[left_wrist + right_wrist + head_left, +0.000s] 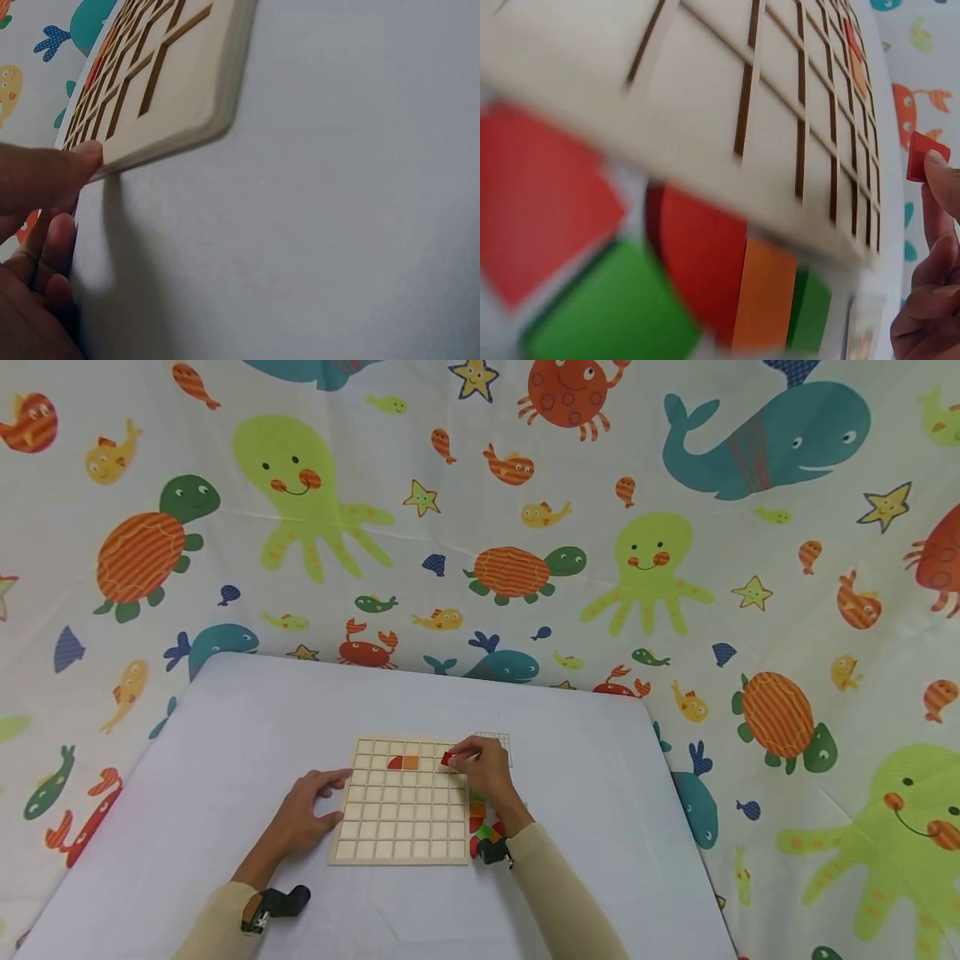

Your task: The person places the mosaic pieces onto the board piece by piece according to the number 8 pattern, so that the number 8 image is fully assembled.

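A wooden grid board (397, 858) lies flat on the white table. In its second row from the far edge sit a red quarter-round block (395, 763) and, beside it, an orange square block (411, 762). My right hand (483, 768) pinches a small red block (922, 154) between thumb and fingertip, held above the board's far right part; its full shape is partly hidden. At the board's left edge rests my left hand (303, 814), thumb and fingers spread along the side. The left wrist view shows that thumb (86, 157) touching the rim.
Loose red, green and orange blocks (486, 832) lie along the board's right side, partly beneath my right wrist. A card with a printed grid (504, 741) lies behind my right hand. A sea-animal cloth (450, 527) hangs behind the table (300, 710).
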{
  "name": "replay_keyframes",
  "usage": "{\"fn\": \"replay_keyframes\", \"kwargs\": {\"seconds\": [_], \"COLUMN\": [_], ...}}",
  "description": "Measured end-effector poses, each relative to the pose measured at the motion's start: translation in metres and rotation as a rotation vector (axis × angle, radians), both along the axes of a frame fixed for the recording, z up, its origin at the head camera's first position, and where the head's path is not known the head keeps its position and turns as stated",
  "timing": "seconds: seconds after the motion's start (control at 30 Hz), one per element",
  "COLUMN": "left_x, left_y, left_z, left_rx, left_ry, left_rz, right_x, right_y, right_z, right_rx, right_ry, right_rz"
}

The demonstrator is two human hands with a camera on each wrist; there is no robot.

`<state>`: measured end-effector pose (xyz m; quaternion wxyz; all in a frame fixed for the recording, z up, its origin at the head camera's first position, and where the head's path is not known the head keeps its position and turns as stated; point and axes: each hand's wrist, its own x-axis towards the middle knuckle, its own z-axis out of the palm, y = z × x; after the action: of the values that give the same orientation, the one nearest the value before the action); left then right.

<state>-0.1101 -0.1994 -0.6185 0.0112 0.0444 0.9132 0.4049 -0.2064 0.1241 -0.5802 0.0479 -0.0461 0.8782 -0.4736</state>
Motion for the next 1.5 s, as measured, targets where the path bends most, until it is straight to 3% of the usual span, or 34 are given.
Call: {"fn": "replay_keyframes", "kwargs": {"seconds": [0.27, 0.6, 0.97, 1.1, 1.37, 1.5], "left_x": [0.001, 0.002, 0.001, 0.002, 0.002, 0.001], "left_y": [0.002, 0.004, 0.004, 0.003, 0.002, 0.000], "left_z": [0.000, 0.001, 0.001, 0.001, 0.001, 0.000], "left_rx": [0.016, 0.015, 0.007, 0.008, 0.015, 0.013], "left_ry": [0.008, 0.006, -0.001, -0.008, -0.013, -0.001], "left_rz": [-0.004, -0.005, 0.000, 0.002, 0.005, 0.003], "right_x": [-0.003, -0.005, -0.001, 0.004, 0.016, 0.018], "right_y": [-0.027, -0.042, -0.050, -0.044, -0.007, 0.015], "right_z": [-0.005, -0.012, -0.008, -0.009, -0.005, -0.004], "right_rx": [-0.003, 0.168, 0.272, 0.232, 0.009, 0.006], "right_ry": [-0.046, -0.064, -0.066, -0.084, -0.076, -0.059], "right_rz": [0.006, -0.049, -0.080, -0.065, 0.001, -0.020]}}
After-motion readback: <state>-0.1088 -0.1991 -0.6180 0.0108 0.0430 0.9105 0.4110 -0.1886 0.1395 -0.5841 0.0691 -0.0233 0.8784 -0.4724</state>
